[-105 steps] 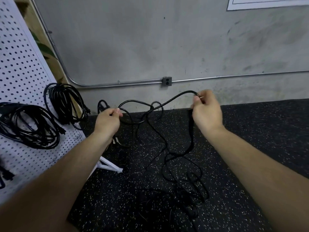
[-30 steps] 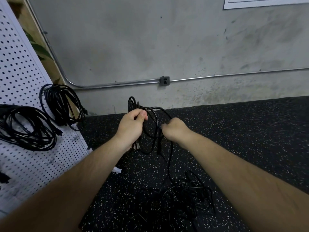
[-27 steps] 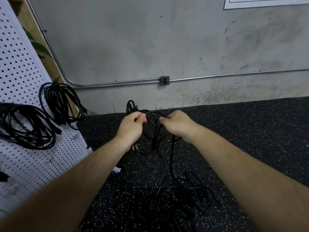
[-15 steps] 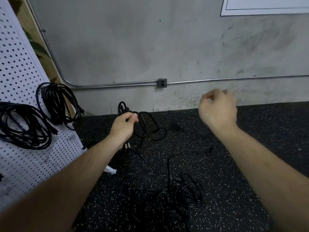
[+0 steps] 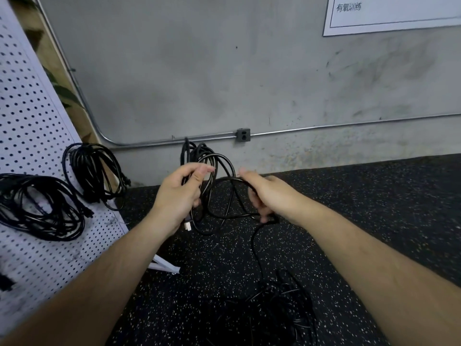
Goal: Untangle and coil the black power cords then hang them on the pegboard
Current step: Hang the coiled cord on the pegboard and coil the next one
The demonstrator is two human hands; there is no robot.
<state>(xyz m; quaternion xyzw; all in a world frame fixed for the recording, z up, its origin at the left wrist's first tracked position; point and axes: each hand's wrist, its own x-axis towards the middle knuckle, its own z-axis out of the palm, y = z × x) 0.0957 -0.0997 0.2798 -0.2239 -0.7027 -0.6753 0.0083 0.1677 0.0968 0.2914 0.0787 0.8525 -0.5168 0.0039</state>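
Observation:
My left hand [image 5: 180,196] holds a bundle of black power cord loops [image 5: 212,161] at chest height, thumb pressed on top of them. My right hand [image 5: 267,193] grips the same cord just to the right, where a fresh loop curves toward the bundle. From my right hand the cord drops to a tangled black pile [image 5: 277,308] on the floor. The white pegboard [image 5: 32,116] leans at the left. Two coiled black cords hang on it, one [image 5: 96,174] farther back and one [image 5: 40,208] nearer me.
The floor is black speckled rubber [image 5: 374,208]. A grey concrete wall with a metal conduit and an outlet box [image 5: 243,134] stands behind. The pegboard's white foot [image 5: 166,267] sticks out onto the floor below my left forearm.
My right hand had swung out to the right, away from the coil. It has come back beside my left hand with another loop of cord. The bundle in my left hand is thicker.

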